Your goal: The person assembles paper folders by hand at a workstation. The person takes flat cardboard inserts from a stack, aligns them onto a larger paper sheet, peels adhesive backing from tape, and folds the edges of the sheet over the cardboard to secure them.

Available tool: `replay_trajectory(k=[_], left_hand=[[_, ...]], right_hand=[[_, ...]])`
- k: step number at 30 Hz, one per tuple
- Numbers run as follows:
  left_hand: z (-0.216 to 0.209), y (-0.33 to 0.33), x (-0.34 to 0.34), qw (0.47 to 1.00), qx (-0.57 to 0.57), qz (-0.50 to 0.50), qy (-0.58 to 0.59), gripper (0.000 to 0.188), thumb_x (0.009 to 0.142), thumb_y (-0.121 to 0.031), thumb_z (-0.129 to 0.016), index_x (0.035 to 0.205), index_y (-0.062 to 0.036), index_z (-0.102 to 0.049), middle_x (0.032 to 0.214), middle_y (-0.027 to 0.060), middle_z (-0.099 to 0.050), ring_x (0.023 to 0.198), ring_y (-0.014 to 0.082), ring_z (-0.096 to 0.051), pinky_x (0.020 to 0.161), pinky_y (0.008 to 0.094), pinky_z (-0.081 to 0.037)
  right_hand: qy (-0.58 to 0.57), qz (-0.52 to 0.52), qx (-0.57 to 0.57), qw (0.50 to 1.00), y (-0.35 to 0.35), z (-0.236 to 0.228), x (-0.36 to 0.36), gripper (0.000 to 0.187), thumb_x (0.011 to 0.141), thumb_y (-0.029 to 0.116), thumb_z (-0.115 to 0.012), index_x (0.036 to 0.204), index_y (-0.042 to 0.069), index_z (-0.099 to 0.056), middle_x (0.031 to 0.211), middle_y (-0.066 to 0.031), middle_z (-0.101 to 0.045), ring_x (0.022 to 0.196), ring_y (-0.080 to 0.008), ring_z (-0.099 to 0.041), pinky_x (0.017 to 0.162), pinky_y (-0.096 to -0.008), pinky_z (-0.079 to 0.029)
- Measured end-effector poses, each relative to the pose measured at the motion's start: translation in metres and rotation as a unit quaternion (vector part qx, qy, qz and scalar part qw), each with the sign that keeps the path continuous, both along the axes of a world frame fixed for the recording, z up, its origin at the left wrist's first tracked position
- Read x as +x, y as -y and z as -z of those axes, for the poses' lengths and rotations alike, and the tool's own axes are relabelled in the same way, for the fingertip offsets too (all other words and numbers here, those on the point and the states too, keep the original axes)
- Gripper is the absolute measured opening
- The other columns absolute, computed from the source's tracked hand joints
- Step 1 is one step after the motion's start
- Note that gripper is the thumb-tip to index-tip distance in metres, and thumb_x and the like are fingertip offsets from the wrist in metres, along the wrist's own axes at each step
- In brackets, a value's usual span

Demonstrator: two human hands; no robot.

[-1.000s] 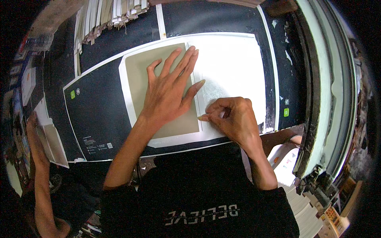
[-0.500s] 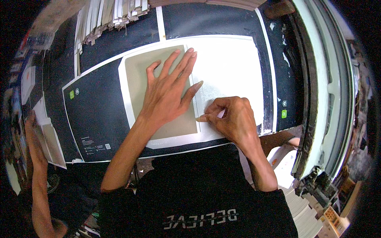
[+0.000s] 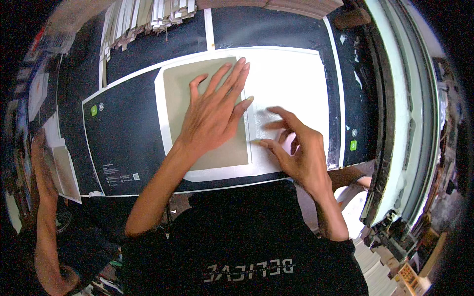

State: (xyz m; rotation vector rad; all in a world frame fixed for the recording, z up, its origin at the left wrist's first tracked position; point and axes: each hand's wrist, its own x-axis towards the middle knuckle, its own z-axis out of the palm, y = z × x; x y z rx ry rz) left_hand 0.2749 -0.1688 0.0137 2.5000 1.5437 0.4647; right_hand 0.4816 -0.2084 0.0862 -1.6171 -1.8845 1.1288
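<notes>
On the white sheet [image 3: 296,74], I see the grey-brown board [image 3: 178,98] lying flat, with dark printed paper [image 3: 131,130] to its left. The left hand [image 3: 212,116] spreads over the board, thumb reaching to its right edge. Beside that edge, the right hand [image 3: 306,154] is half curled, thumb and fingers apart, with nothing visible pinched; I cannot tell whether its fingertips touch the sheet. From my remote seat, I judge the step as steadying the board; the next move calls for a firm left palm and a light right touch.
</notes>
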Motion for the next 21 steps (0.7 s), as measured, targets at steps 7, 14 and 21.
replay_trajectory(k=[7, 14, 21], left_hand=[[0.001, -0.001, 0.001, 1.0, 0.018, 0.007, -0.024, 0.063, 0.105, -0.037, -0.046, 0.157, -0.0047, -0.032, 0.163, 0.0103, -0.033, 0.147, 0.0289, -0.034, 0.113, 0.056, -0.024], [-0.001, 0.0, 0.002, 1.0, -0.006, -0.005, -0.008, 0.069, 0.102, -0.04, -0.053, 0.159, -0.0098, -0.03, 0.165, 0.0048, -0.031, 0.149, 0.0258, -0.031, 0.113, 0.0562, -0.024], [-0.003, -0.001, 0.001, 1.0, 0.002, -0.002, 0.0, 0.068, 0.101, -0.038, -0.054, 0.158, -0.0088, -0.031, 0.164, 0.0065, -0.033, 0.148, 0.0268, -0.033, 0.112, 0.0566, -0.024]], right_hand=[[0.049, -0.133, 0.083, 0.986, 0.009, 0.02, 0.003, 0.091, 0.075, 0.004, -0.082, 0.154, 0.009, -0.036, 0.112, -0.0086, -0.076, 0.099, -0.0272, -0.065, 0.087, -0.04, -0.06], [0.093, -0.133, 0.113, 0.98, 0.012, 0.017, -0.001, 0.09, 0.073, 0.005, -0.08, 0.152, 0.005, -0.038, 0.103, -0.0086, -0.075, 0.094, -0.0284, -0.065, 0.079, -0.0409, -0.06], [0.114, -0.137, 0.107, 0.978, 0.012, 0.018, 0.0, 0.09, 0.073, 0.003, -0.078, 0.152, 0.005, -0.037, 0.102, -0.0123, -0.073, 0.09, -0.0291, -0.069, 0.075, -0.0408, -0.06]])
